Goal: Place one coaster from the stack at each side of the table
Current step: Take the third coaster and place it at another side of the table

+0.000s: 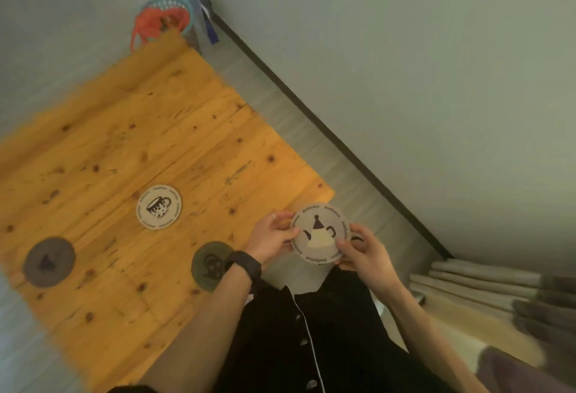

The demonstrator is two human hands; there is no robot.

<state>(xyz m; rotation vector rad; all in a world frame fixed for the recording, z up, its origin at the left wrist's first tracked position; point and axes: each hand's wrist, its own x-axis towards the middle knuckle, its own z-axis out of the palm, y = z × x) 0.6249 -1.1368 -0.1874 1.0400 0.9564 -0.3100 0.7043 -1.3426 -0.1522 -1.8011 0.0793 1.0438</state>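
Observation:
I hold a small stack of round coasters [321,235] in both hands, just off the right corner of the wooden table [131,156]. The top coaster is pale with a teapot drawing. My left hand [271,237] grips the stack's left edge; a black watch sits on that wrist. Fingers of my right hand [363,251] pinch the right edge, and a second coaster peeks out beneath them. On the table lie a pale coaster with a cup drawing [159,207], a dark grey coaster [49,261] near the left edge, and a green-grey coaster [209,265] partly hidden by my left forearm.
A teal basket with an orange net bag [165,20] stands on the floor beyond the table's far corner. A grey wall with a dark skirting board [311,103] runs along the right. Folded grey textiles [486,286] lie at the lower right.

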